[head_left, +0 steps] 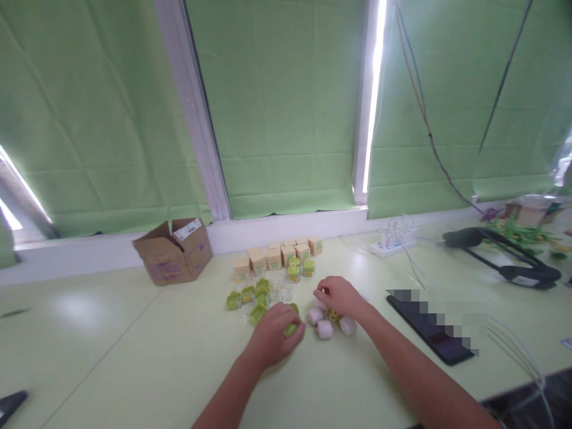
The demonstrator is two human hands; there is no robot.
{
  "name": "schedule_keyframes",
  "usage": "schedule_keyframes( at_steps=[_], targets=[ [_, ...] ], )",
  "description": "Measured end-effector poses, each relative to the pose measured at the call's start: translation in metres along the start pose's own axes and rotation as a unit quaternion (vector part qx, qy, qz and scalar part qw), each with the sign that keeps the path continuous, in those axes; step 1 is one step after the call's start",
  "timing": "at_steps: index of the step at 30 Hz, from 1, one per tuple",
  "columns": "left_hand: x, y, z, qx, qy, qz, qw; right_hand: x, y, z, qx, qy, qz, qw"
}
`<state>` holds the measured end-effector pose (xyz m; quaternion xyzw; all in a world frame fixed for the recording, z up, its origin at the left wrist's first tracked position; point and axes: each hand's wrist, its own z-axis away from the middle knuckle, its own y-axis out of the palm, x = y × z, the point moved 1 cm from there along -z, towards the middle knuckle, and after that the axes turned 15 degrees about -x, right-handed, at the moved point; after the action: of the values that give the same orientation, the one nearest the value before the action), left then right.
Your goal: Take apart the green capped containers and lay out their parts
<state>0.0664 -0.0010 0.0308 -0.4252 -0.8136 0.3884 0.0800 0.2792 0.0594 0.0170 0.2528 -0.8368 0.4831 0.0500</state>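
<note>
My left hand (274, 336) is closed, thumb and fingers pinched around a small green plastic lid (290, 329). Close to it lie several more green lids (247, 294) and clear plastic pieces (282, 291). My right hand (343, 297) hovers low over several white, roll-shaped pieces (325, 329), its fingertips curled together. Whatever those fingertips may hold is too small to make out. Among the white pieces sits a little heap of yellow loops (332, 314), partly hidden under the right hand. Two small clear containers with green tops and yellow loops (294, 269) stand farther back.
Several small tan boxes (274, 258) stand in rows behind. An open cardboard box (176, 253) is at the back left. To the right are a dark phone (435, 333), a power strip (393, 243) with cables, and a black headset-like frame (513, 262). Green blinds (290, 107) cover the windows.
</note>
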Motion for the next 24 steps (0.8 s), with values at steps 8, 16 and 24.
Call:
schedule_keyframes(
  at_steps=[8,16,24],
  targets=[
    [0.001,0.001,0.002,-0.009,0.004,0.004,1.000,-0.004,0.016,-0.030,0.038,0.048,0.044,0.997],
    [0.004,0.003,0.003,-0.007,0.001,0.000,1.000,-0.014,0.049,-0.063,0.034,0.104,0.075,0.991],
    [0.004,0.000,0.004,-0.007,-0.009,0.003,1.000,-0.027,0.073,-0.077,0.045,0.094,0.058,0.993]
  ],
)
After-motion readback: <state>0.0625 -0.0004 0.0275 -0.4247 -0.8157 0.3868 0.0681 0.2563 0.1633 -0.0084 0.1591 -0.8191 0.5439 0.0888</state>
